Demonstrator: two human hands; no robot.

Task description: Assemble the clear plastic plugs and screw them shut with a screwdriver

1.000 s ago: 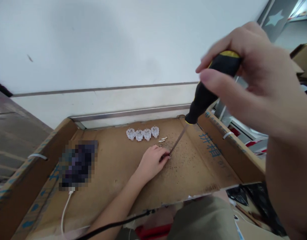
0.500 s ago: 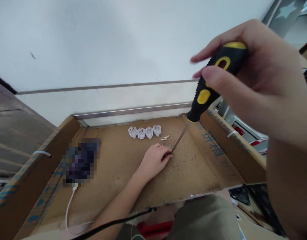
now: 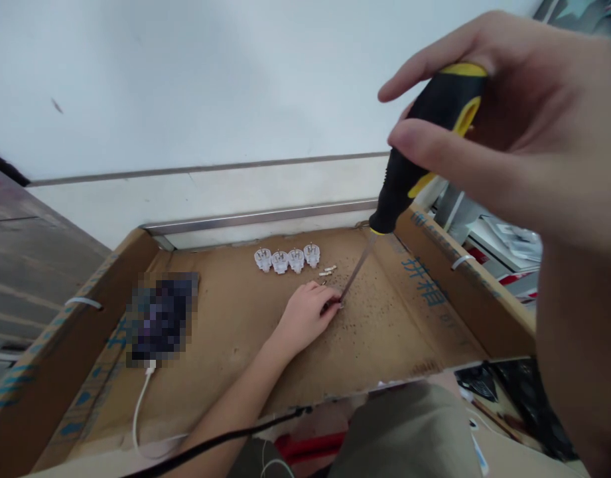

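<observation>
My right hand (image 3: 489, 126) is wrapped round the black and yellow handle of a screwdriver (image 3: 409, 146), its index finger partly lifted off. The shaft slants down to the fingertips of my left hand (image 3: 310, 312), which pinch something small; the fingers hide most of it. My left hand rests on the cardboard (image 3: 225, 352). Behind it stand several clear white plug parts (image 3: 280, 261) in a row, pins up. Small pale metal pieces (image 3: 328, 271) lie just beyond my left fingertips.
A blurred-out dark device (image 3: 163, 318) with a white cable (image 3: 138, 405) lies at the left. Raised cardboard sides (image 3: 464, 279) border the surface, with a metal strip (image 3: 275, 218) at the back. Dark specks are scattered right of my left hand. A black cable (image 3: 225, 438) crosses the front.
The screwdriver handle has turned in my right hand, so its yellow patches face another way. My right hand sits slightly higher. My left hand has hardly moved.
</observation>
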